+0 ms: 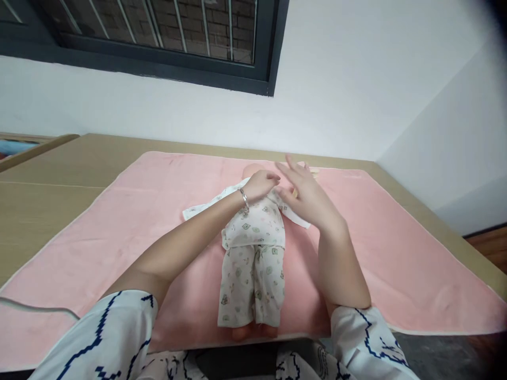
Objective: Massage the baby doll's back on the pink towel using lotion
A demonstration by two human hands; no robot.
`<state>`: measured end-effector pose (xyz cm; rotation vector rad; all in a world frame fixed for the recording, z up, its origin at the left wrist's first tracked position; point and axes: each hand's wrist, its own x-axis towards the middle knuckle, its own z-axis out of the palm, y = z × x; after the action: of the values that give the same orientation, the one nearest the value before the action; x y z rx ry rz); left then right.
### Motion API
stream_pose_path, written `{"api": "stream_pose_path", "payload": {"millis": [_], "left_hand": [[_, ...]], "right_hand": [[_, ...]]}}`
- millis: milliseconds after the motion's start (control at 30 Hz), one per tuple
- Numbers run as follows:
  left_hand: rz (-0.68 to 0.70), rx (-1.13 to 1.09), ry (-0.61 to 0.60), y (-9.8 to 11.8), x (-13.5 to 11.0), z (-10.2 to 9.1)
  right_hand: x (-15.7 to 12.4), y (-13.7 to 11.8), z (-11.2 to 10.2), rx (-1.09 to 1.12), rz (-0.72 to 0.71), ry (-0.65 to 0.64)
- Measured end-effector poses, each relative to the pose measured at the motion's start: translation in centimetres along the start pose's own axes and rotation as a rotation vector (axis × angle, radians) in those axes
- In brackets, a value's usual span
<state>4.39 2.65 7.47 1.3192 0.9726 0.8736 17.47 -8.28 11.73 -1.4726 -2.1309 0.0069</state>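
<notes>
A baby doll (253,248) in a white printed top and trousers lies on its back on a pink blanket (138,221), feet toward me. My left hand (261,183), with a silver bracelet on the wrist, rests on the doll's upper chest near the collar, fingers curled and pinched on the cloth. My right hand (303,195) hovers over the doll's shoulder on the right, fingers stretched out and apart, holding nothing. The doll's head is mostly hidden behind both hands.
The blanket covers a light wooden table (51,163) that meets a white wall. A dark-framed barred window (166,37) is above. A white cable (35,309) crosses the near left corner. The table's right edge drops to a wooden floor (489,245).
</notes>
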Motion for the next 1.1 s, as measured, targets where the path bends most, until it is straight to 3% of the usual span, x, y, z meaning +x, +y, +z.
{"api": "stream_pose_path", "payload": {"millis": [133, 267, 400, 600, 800, 1100], "left_hand": [[-0.226, -0.381, -0.191, 1.9, 1.6, 2.2], [-0.396, -0.640, -0.114, 2.2, 3.0, 4.6], [-0.461, -0.709, -0.081, 2.1, 3.9, 6.3], [-0.447, -0.772, -0.139, 1.9, 3.8, 6.9], [-0.461, -0.763, -0.142, 1.5, 1.7, 5.3], [-0.483, -0.855, -0.048, -0.1, -4.3, -1.3]], "right_hand": [[-0.3, 5.2, -2.0, -0.018, 0.293, 0.043], [0.7, 8.7, -1.0, -0.141, 0.351, 0.021], [1.6, 10.0, 0.3, -0.144, 0.350, 0.079], [2.2, 10.3, 1.3, -0.213, 0.406, 0.007], [3.0, 8.7, 2.7, -0.366, 0.519, 0.158], [4.6, 7.7, 2.6, -0.377, 0.740, 0.160]]}}
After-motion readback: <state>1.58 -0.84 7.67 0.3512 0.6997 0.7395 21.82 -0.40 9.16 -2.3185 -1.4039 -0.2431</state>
